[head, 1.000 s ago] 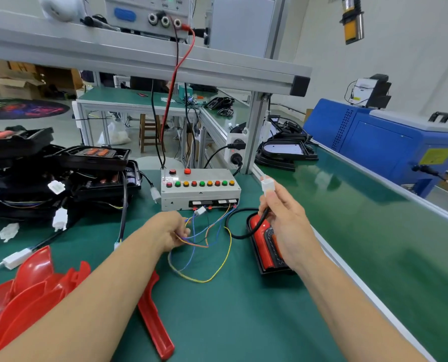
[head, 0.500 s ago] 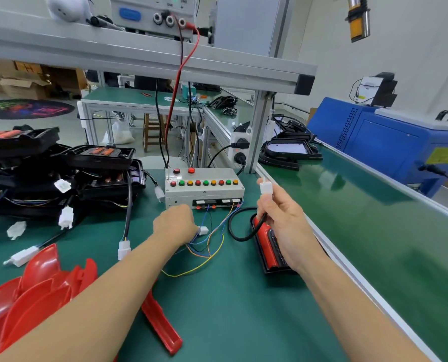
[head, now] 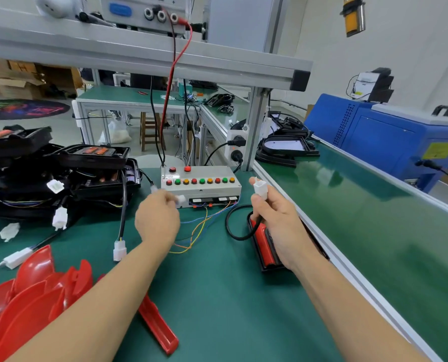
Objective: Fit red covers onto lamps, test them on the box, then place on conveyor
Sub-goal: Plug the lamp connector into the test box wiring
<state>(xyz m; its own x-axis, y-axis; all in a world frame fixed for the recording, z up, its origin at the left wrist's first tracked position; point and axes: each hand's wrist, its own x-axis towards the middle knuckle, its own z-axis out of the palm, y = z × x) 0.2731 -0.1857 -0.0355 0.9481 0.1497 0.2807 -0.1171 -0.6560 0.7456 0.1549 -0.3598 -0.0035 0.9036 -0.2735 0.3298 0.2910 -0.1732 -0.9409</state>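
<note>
Glossy red plastic covers

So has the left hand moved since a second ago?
Yes. The left hand has lifted off the loose coloured wires and gone up towards the test box, carrying a small white connector near the box's front sockets.

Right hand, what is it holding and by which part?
The right hand pinches the lamp's white plug by its lower end, where the black cable joins.

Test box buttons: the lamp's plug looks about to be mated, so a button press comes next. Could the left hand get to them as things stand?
Probably yes. The left hand hovers just before the test box, nothing between it and the buttons, but it grips a small white connector.
</note>
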